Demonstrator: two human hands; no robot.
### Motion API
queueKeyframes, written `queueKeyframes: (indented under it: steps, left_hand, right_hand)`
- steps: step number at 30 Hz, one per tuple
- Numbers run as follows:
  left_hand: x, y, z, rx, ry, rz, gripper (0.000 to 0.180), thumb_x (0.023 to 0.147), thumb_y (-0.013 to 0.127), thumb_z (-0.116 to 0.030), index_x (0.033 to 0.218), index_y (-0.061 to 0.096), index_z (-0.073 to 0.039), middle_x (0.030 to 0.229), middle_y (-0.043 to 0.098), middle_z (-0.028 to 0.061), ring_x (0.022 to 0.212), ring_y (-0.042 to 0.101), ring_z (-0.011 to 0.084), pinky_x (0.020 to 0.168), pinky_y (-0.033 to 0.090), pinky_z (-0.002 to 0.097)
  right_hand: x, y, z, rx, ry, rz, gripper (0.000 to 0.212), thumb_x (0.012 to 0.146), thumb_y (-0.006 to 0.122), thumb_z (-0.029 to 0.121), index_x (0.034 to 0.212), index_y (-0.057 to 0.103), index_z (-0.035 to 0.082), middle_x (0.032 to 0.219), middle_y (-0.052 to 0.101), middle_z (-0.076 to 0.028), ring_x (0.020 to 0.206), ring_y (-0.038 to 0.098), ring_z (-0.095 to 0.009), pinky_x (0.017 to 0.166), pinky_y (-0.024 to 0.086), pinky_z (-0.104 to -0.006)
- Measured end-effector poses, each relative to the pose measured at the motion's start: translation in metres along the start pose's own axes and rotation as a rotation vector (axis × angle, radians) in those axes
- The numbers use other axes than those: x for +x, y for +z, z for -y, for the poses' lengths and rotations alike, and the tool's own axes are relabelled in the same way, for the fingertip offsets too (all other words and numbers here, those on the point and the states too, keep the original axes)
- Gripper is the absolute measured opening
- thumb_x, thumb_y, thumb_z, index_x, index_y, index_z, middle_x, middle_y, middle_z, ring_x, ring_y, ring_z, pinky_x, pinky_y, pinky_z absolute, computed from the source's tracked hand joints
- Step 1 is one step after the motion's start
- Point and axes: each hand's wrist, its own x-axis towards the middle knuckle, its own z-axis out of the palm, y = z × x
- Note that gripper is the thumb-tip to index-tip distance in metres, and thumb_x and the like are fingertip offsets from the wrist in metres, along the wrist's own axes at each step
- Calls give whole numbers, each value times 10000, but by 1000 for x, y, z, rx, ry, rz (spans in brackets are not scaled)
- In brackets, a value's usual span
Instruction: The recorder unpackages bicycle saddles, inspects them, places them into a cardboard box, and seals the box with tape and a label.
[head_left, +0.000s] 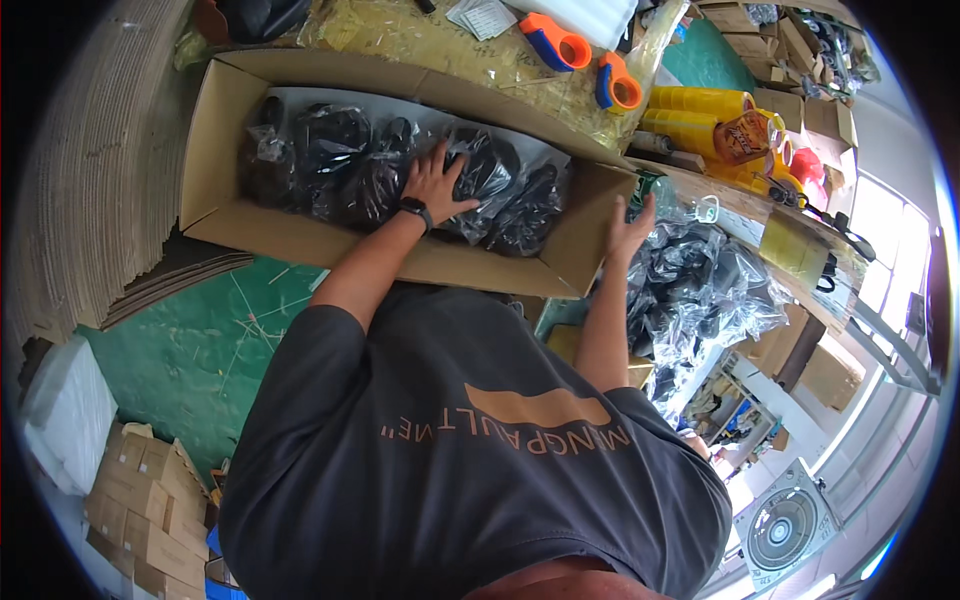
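A long open cardboard box (330, 237) lies in front of me. Inside it sit several black items (338, 135) in see-through plastic bags, their kind hard to make out, along a pale liner sheet (405, 105). My left hand (437, 188), with a dark watch on its wrist, rests with fingers spread on the bagged items near the middle. At the box's right end is my right hand (628, 230), fingers stretched upward by the outer wall and holding nothing. Beside that hand a heap of similar black bagged items (690, 280) lies to the right.
Two orange-and-blue tape dispensers (570, 52) lie on the worktable (450, 45) behind the box. Yellow tape rolls (700, 120) are stacked at the right. A tall stack of flat cardboard (90, 180) stands left, with cartons (145, 500) on the green floor (190, 340) below.
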Motion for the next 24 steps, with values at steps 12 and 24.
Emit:
queueKeyframes:
  steps: [12, 24]
  left_hand:
    - [-33, -276, 232, 133, -451, -631, 694, 977, 674, -558, 1395, 621, -6, 1385, 644, 272, 1288, 602, 442, 1101, 467, 532]
    - [-49, -104, 262, 349, -813, -84, 1174, 918, 428, -892, 1721, 138, -86, 1745, 105, 327, 1629, 50, 485, 1281, 136, 645]
  right_hand:
    - [-100, 153, 65, -418, 148, 266, 918, 1042, 494, 660, 1695, 236, 69, 1710, 163, -382, 1596, 133, -557, 1280, 131, -647]
    - [-96, 186, 47, -555, 179, 233, 886, 1043, 446, 686, 1714, 243, 144, 1730, 97, -372, 1611, 78, -547, 1284, 69, -664]
